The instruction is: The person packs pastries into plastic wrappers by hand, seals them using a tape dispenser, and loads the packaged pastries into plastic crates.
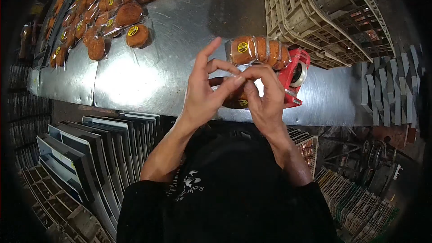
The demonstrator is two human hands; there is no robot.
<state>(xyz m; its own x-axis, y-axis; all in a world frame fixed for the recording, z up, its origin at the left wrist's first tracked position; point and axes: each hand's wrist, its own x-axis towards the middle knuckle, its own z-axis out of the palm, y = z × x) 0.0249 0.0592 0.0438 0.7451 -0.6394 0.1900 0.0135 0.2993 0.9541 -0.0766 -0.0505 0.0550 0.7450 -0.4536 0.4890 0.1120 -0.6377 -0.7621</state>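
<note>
Thumb and fingertips of my left hand (200,94) meet those of my right hand (267,99) in a pinch above the steel table. Thin clear plastic shows at the fingertips, seemingly part of a bag; its exact shape is hidden. My left index finger points up, away from the pinch. Just beyond the hands lies a row of wrapped round brown buns (243,51), one with a yellow label. Another labelled bun (236,102) shows partly between my wrists. A red tape dispenser (288,76) with a pale roll stands right beside the right hand.
Many wrapped buns (137,36) lie piled on the far left of the steel table (175,31). A beige plastic crate (310,13) stands at the back right. Grey trays (94,153) are lined up below the left edge; more grey pieces (391,87) sit at the right end.
</note>
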